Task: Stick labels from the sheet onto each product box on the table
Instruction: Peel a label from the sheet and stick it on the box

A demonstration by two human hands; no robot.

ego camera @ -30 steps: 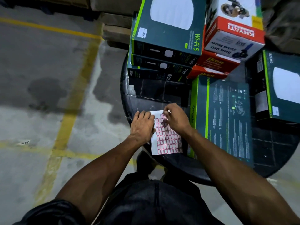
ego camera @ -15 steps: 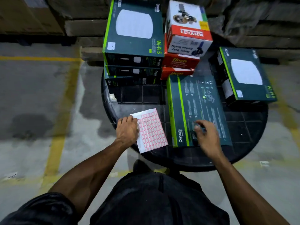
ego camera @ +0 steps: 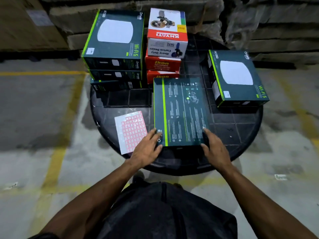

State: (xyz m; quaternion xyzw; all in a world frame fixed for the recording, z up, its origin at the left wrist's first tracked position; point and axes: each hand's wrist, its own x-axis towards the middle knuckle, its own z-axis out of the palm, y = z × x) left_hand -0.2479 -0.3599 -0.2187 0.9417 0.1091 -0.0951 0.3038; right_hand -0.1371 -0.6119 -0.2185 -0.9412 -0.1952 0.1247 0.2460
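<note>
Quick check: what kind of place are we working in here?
Likely a warehouse or stockroom: bare concrete floor with yellow painted lines, wrapped stacked cartons behind, and boxed retail products piled on a round black table.

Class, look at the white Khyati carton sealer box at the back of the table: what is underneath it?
The Khyati box sits on two stacked red Ikon boxes. The lower one's front is partly hidden by the flat green box; beneath them the table is covered.

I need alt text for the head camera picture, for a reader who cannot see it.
Both hands, left hand and right hand, grip the near corners of a dark green box lying flat on a round black table. A label sheet lies left of it; more boxes stand behind.
</note>
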